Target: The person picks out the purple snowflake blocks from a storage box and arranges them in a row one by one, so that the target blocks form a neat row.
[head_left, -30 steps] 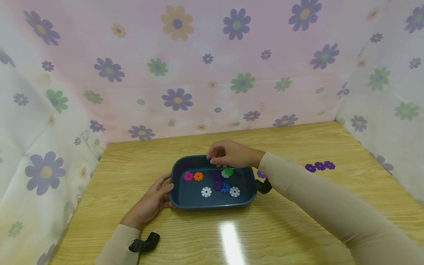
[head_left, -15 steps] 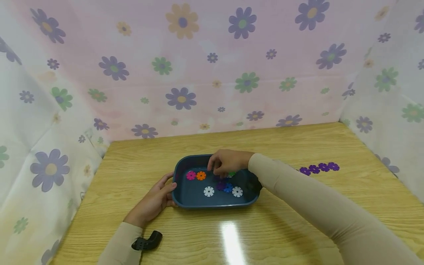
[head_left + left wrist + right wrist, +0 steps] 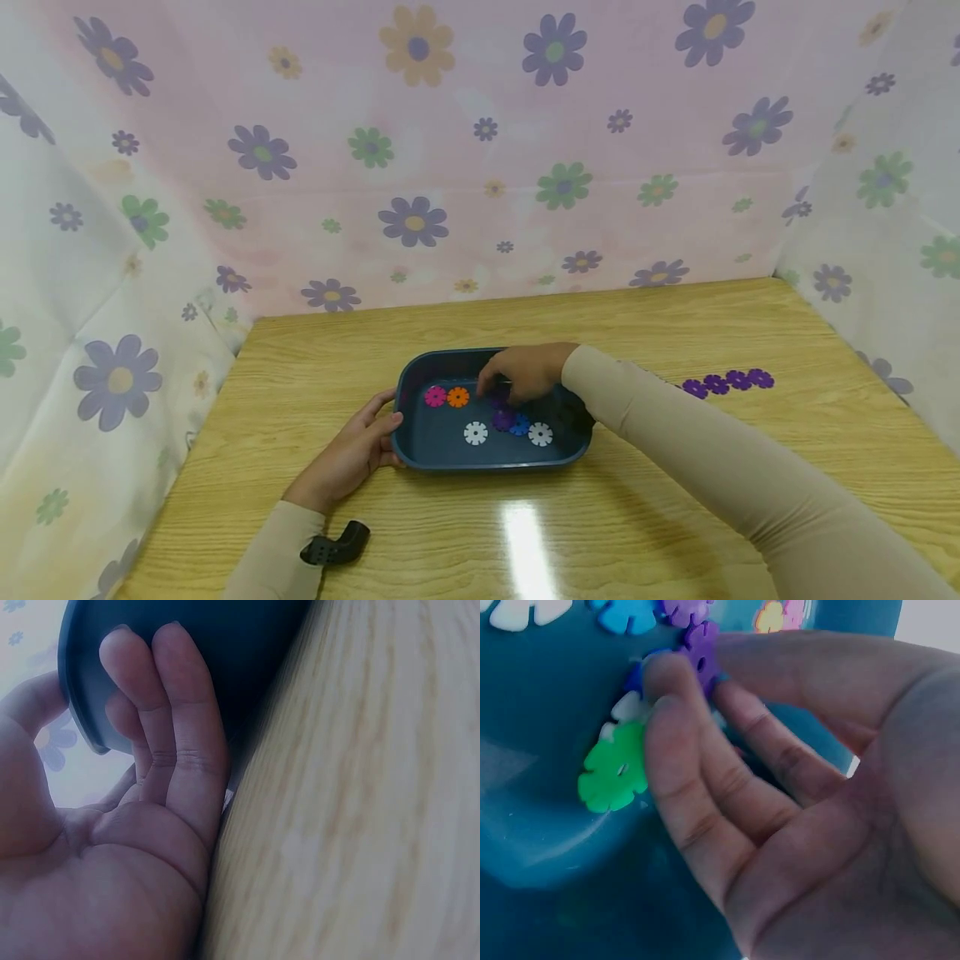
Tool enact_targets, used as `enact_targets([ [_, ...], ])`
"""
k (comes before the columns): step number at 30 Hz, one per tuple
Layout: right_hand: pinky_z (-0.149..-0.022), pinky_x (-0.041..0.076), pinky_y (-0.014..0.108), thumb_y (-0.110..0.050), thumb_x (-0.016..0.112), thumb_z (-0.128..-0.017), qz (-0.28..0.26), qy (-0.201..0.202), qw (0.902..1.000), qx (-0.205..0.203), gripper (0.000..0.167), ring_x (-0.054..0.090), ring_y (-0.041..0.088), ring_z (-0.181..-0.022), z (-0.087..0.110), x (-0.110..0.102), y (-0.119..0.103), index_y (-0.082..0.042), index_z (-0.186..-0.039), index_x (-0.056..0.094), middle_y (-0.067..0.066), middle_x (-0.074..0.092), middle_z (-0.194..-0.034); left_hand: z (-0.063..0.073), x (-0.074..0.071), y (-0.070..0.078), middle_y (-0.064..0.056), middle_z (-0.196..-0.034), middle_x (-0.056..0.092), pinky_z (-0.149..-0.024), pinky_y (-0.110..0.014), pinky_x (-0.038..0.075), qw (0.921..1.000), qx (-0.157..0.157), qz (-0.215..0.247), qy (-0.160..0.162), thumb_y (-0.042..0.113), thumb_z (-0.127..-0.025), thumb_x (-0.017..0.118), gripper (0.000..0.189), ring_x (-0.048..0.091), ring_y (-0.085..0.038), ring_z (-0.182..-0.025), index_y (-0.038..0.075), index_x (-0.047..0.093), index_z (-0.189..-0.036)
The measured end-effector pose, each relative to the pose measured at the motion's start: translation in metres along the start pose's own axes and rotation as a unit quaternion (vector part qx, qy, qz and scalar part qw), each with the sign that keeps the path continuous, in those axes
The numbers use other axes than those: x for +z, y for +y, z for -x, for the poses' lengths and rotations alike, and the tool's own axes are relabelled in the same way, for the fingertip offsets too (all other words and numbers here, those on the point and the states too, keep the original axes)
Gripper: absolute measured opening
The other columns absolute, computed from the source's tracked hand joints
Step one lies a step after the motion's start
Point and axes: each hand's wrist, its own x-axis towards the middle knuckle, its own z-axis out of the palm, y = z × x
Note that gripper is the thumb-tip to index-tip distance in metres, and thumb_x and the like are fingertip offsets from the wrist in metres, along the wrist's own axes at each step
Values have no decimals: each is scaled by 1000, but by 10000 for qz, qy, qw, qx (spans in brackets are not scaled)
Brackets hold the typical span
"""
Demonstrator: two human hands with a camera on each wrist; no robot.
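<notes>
In the head view, my left hand [image 3: 348, 462] grips the left end of a dark blue tray [image 3: 487, 468], thumb over the rim and fingers against the outer wall. My right hand [image 3: 525, 372] reaches down inside the tray. Seen from the right wrist, its thumb and index finger pinch a tilted purple flower-shaped disc [image 3: 701, 660]. Beside the fingers lies a green disc [image 3: 615, 769], partly over a white one. Pink [image 3: 435, 397], orange [image 3: 458, 397], white [image 3: 476, 433] and blue [image 3: 520, 425] notched discs also lie in the tray.
Several purple discs [image 3: 727, 382] form a row on the wooden table [image 3: 360, 342], right of the tray and partly behind my right sleeve. A black curved mount [image 3: 337, 546] sticks out from my left wrist. Flower-printed cloth [image 3: 487, 167] walls off the back and sides.
My right hand has come down from above the tray's far rim to the discs inside, covering the green one in the head view. The left hand keeps its hold on the tray.
</notes>
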Motion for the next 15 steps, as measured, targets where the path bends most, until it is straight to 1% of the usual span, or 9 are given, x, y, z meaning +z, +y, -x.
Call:
enact_targets([
  [3,-108,45,37,-7,68,-94,249,-37,9997,3,38,53,15,-121,0,2,-2,-22,-129,65,-2,60,-130,0,0,0,0,-100,71,-74,-28,57,10000,-9,21,12,28,-109,43,62,70,-11,-82,8,11,-158],
  [6,-100,49,34,-7,69,-93,391,-52,9992,-17,37,54,15,-110,-2,3,-4,-22,-127,65,-2,60,-121,0,0,1,0,-100,71,-73,-27,57,10000,-20,33,38,28,-109,43,62,70,-11,-82,9,10,-158],
  [10,-85,51,31,-7,72,-90,415,-47,9991,23,37,55,14,-96,-6,6,-6,-23,-121,63,-2,60,-107,0,0,1,0,-98,71,-72,-27,57,10000,-33,33,63,27,-109,43,62,70,-11,-81,8,10,-158],
  [12,-79,50,30,-7,73,-89,378,-78,9992,82,36,55,14,-91,-8,7,-7,-24,-119,61,-3,60,-103,0,1,2,0,-97,71,-72,-28,57,10000,-37,28,62,28,-109,43,63,71,-11,-81,8,10,-158],
  [15,-74,49,29,-11,76,-89,308,-125,9993,166,32,56,14,-86,-11,8,-7,-24,-114,60,-2,60,-99,0,1,2,0,-97,72,-72,-28,57,10000,-41,19,50,29,-109,44,64,71,-12,-82,9,9,-159],
])
